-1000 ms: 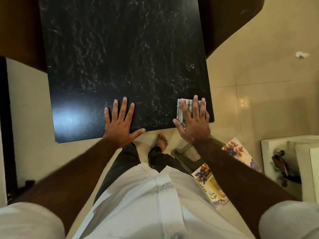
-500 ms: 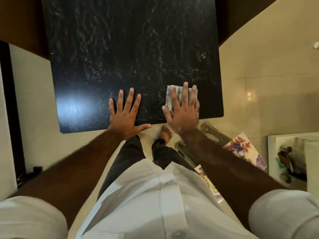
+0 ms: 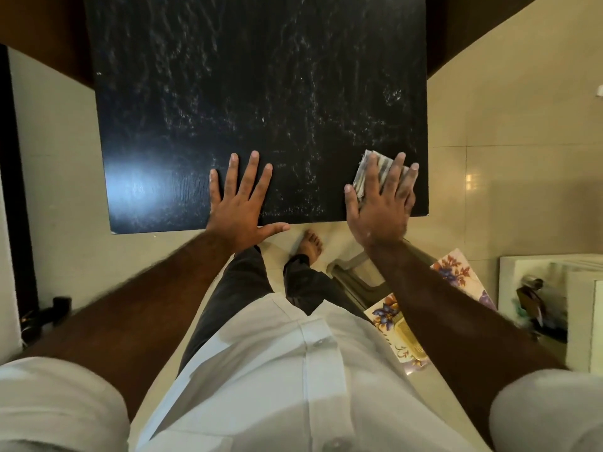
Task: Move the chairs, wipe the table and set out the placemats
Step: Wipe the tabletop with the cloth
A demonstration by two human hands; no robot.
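Observation:
A black table with pale streaks fills the upper middle of the head view. My left hand lies flat on its near edge, fingers spread and straight. My right hand presses a folded checked cloth flat against the table near its near right corner, fingers straight over the cloth. A floral placemat lies low at the right, partly hidden by my right forearm, on what looks like a grey chair.
Beige floor tiles surround the table. A white unit with small items stands at the right edge. A dark vertical frame runs down the left side. My bare foot stands just below the table edge.
My right hand slid the cloth left along the near edge, then back right toward the corner. My left hand stayed flat in place.

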